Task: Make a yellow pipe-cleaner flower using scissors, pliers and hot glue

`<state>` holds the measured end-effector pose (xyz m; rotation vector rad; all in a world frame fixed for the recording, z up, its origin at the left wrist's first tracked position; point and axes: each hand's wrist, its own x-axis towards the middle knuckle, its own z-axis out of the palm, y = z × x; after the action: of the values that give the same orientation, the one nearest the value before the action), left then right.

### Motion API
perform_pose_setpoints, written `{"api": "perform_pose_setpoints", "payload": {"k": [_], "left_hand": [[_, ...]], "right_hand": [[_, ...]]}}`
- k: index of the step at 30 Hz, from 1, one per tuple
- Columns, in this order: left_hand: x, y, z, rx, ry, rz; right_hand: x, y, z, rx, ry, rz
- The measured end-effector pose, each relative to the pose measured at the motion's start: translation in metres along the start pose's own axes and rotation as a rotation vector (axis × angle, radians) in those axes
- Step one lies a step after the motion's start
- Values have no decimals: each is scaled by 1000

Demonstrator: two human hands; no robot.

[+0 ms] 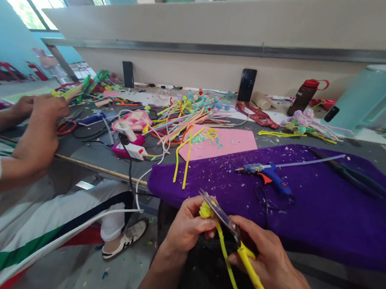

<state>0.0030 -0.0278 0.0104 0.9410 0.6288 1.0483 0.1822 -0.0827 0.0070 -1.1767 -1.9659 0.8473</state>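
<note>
My left hand pinches a fuzzy yellow pipe-cleaner flower, and its long yellow stem hangs down toward my lap. Yellow-handled scissors are gripped in my right hand, with the blades lying right at the flower head. Whether the blades are apart is hard to make out. Beyond my hands a purple cloth covers the table edge. On it rest a blue glue gun with a glue stick in its back and dark pliers.
A co-worker's hands work at the left. Many coloured pipe cleaners are heaped mid-table beside a pink sheet. Behind stand a phone, a dark red-capped bottle and a teal container. A white cord hangs off the edge.
</note>
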Motion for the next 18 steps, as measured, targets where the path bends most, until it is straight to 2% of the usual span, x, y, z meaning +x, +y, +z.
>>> {"api": "perform_pose_setpoints", "payload": {"k": [4,7,10,14,18], "left_hand": [[1,2,0,-22,67,-24],[3,6,1,-36,150,-10],[4,8,3,-46,162,16],[4,8,4,-53,189,33],[4,7,1,-79,216,47]], "right_hand": [[-2,4,0,79,61,34],[-6,6,-6,48,157,74],[-11,7,-14,-6,211,63],[-13,7,-22,-57,206,40],[-11,5,-18,-47,152,62]]}}
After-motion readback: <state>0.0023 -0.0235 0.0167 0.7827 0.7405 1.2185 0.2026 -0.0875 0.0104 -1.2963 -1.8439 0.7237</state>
